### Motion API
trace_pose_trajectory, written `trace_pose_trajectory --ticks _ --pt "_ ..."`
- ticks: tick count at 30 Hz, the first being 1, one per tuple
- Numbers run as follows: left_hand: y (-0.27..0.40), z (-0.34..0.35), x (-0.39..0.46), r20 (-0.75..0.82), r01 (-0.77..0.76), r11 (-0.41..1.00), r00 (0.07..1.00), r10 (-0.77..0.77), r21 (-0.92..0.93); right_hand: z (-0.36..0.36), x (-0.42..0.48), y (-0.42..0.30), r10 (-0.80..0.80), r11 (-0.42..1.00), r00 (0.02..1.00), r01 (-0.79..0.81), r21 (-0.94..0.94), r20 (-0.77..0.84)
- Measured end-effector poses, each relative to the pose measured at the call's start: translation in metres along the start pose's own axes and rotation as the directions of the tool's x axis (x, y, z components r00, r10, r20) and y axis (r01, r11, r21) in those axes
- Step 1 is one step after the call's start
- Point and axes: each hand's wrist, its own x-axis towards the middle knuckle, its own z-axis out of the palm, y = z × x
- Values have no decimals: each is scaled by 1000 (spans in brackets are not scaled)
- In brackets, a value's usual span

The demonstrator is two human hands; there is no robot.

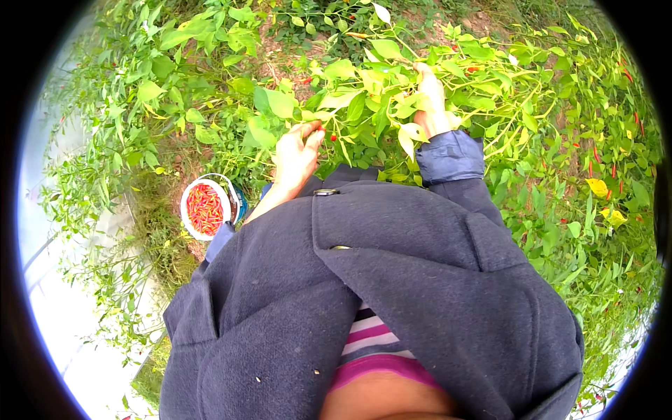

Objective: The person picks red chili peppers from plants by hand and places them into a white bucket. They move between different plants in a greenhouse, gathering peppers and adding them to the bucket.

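Fingertips of my left hand (pixel 298 155) are pinched together at a small red chili pepper (pixel 322 128), partly hidden by the fingers, at the left side of a leafy chili plant (pixel 362 100). Another red chili (pixel 333 138) hangs just right of them. My right hand (pixel 433 105), in a dark blue cuff, grips a branch (pixel 404 61) of the same plant; leaves hide part of its fingers. To the lower left of my left hand, a white-rimmed bucket (pixel 227 207) with a raised handle holds many red chilies (pixel 205 209).
Chili plants with red pods (pixel 596 155) crowd the right side. More leafy plants (pixel 173 68) grow at the left, with pale sheeting (pixel 79 315) beyond them. Bare soil (pixel 270 52) shows between plants at the top.
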Motion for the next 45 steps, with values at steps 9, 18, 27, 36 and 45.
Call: trace_pose_trajectory --ticks 9,18,27,36,45 --pt "35 2 8 80 146 773 989 -123 -617 2 -4 -1 12 1000 999 -13 18 37" --pt "34 0 20 287 172 783 958 8 -598 1 2 -2 41 999 999 -41 -8 18" --pt "55 2 34 455 139 729 853 256 -671 -10 11 4 40 997 981 -52 62 188" --pt "54 4 19 353 200 685 932 88 -700 -7 14 4 -3 998 991 -7 69 131" --pt "25 19 3 8 -79 727 993 116 -682 -9 19 12 -3 997 995 -4 78 99"
